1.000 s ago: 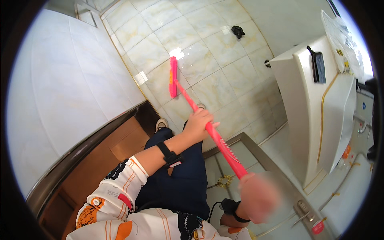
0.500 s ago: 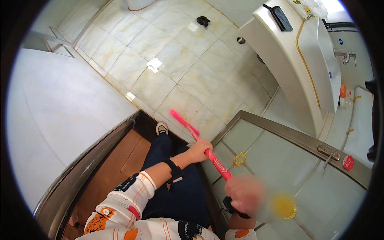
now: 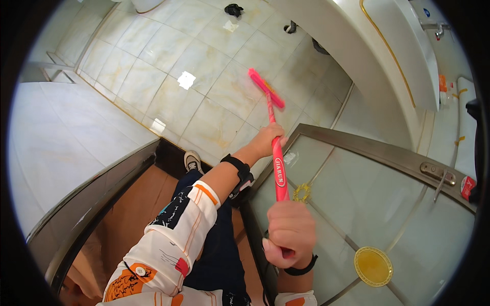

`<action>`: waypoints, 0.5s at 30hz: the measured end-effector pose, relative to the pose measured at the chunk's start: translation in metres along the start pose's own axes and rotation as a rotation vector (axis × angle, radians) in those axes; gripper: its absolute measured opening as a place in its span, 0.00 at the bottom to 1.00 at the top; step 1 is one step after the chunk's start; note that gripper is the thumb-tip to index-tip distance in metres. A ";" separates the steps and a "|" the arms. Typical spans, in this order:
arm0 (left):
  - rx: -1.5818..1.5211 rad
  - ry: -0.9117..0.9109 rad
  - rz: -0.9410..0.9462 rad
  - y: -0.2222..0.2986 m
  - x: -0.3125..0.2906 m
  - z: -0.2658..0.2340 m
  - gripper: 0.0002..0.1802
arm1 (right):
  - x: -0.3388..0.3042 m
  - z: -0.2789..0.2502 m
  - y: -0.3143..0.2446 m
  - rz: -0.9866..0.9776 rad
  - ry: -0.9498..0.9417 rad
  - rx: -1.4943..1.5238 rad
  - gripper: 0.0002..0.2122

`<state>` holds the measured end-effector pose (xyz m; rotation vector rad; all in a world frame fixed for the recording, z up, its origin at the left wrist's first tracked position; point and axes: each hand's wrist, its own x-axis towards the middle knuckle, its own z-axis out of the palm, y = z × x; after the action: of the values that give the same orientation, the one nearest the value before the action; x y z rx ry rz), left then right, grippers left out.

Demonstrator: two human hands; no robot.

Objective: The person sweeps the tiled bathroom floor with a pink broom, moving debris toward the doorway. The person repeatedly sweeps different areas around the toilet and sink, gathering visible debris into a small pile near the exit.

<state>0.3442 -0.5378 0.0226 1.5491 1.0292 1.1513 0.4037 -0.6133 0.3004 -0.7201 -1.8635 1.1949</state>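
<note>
**Left hand (image 3: 269,138) and right hand (image 3: 292,232) closed around a bright pink, long-handled broom (image 3: 278,162)**

Head view, from above. Left hand: fingers wrapped around the slender lower part of the shaft, the arm reaching out in a loose white sleeve (image 3: 176,239) with orange and black prints; a black strap (image 3: 236,164) encircles the forearm. Right hand: a tight fist around the upper part of the handle, nearer the viewer, hiding the handle's end; a black band (image 3: 302,268) circles the wrist. Between the two hands, a length of pink handle bearing an oval printed mark is exposed.

The broom's narrow pink head (image 3: 266,88), with a yellow-orange patch along its middle, lies obliquely over a glossy floor of pale, cream-veined tiles (image 3: 212,125), well beyond the left hand. Whether all its bristles touch the tiles cannot be told from this angle.

Surroundings: at upper right, a white, curved washbasin unit (image 3: 352,43) with a gold trim line; at right, a frosted glass door (image 3: 380,204) in a brownish metal frame, fitted with a silver lever handle (image 3: 438,174) and a round, gold-rimmed yellow ornament (image 3: 373,266). A crumpled black object (image 3: 234,9) lies on the tiles near the upper edge. Below, a light-coloured shoe (image 3: 193,160) and dark blue trousers (image 3: 217,265) appear beside the dark doorway edge (image 3: 173,157).
</note>
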 end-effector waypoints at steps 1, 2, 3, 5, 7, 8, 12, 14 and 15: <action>0.008 0.026 0.030 0.010 -0.003 0.004 0.11 | -0.005 -0.003 -0.004 0.017 -0.030 -0.017 0.13; 0.021 0.047 0.043 0.026 -0.011 0.010 0.11 | -0.012 -0.008 -0.021 0.014 0.016 0.008 0.14; 0.035 0.072 0.057 0.043 -0.022 0.017 0.11 | -0.016 -0.022 -0.034 -0.044 -0.022 0.086 0.15; 0.066 0.102 -0.045 0.087 -0.059 0.033 0.13 | -0.026 -0.043 -0.070 -0.113 0.035 0.217 0.13; 0.132 0.070 -0.133 0.120 -0.098 0.043 0.13 | -0.032 -0.055 -0.088 -0.103 0.021 0.316 0.13; 0.100 0.037 -0.193 0.130 -0.116 0.046 0.13 | -0.033 -0.059 -0.091 -0.057 -0.010 0.361 0.14; -0.024 -0.044 -0.406 0.126 -0.158 0.052 0.13 | -0.034 -0.044 -0.066 0.098 0.214 0.470 0.13; -0.037 -0.014 -0.284 0.110 -0.158 0.055 0.12 | -0.033 -0.041 -0.052 0.061 0.040 0.489 0.13; -0.064 -0.013 -0.242 0.103 -0.156 0.056 0.12 | -0.033 -0.041 -0.048 0.049 -0.043 0.499 0.13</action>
<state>0.3751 -0.7211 0.0828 1.3395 1.1262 0.9948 0.4537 -0.6389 0.3441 -0.4630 -1.4921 1.6342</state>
